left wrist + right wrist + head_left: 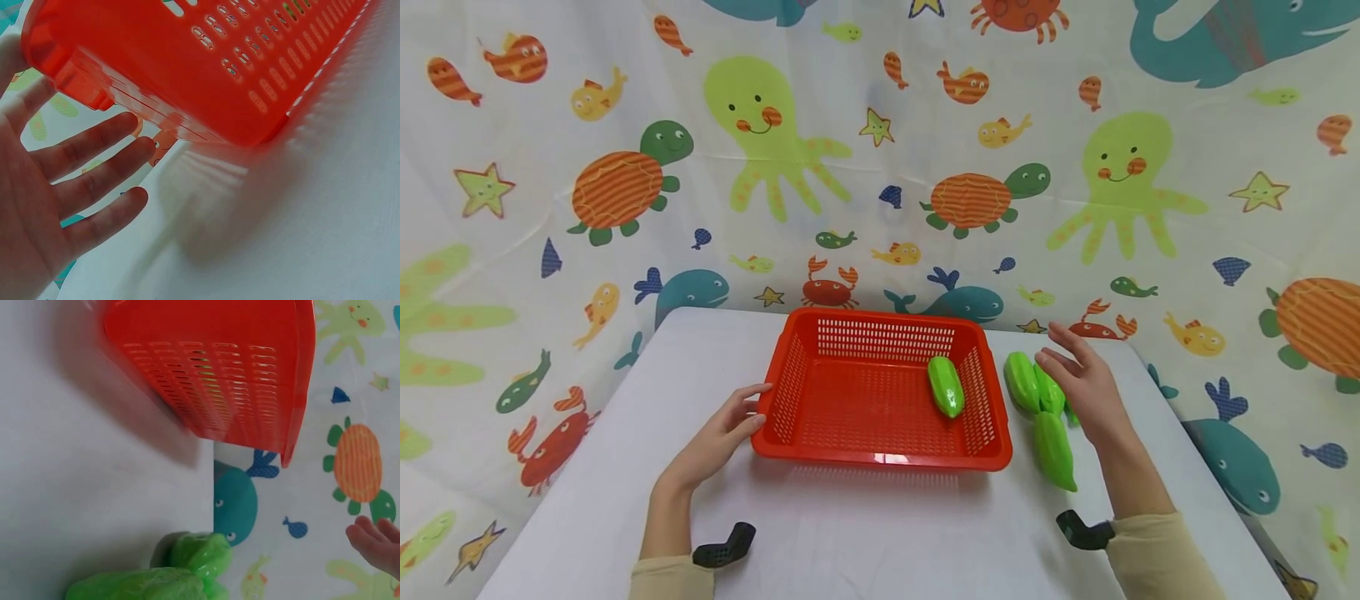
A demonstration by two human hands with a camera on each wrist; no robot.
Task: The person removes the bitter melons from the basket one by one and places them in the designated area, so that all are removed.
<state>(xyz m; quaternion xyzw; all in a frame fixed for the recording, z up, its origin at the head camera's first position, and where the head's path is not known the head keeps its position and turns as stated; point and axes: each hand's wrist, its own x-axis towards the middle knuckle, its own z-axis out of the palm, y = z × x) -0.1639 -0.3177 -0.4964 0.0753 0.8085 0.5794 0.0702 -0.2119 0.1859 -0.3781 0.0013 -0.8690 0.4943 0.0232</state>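
Observation:
A red plastic basket [880,400] with slotted walls stands on the white table. Inside it, near the right wall, lies one shiny green, long, pointed vegetable-like piece [946,387]. My left hand [718,435] is at the basket's left rim, its fingertips at the edge; in the left wrist view the hand's [69,181] lower fingers extend loosely below the rim. My right hand [1086,387] hovers with relaxed fingers over several similar green pieces [1054,450] clustered right of the basket. It holds nothing. Part of that cluster is hidden behind the hand.
A white curtain [865,183] printed with sea animals hangs behind and beside the table [850,533]. The basket's back rim is close to the table's far edge. Black wrist devices [724,546] sit at both sleeves.

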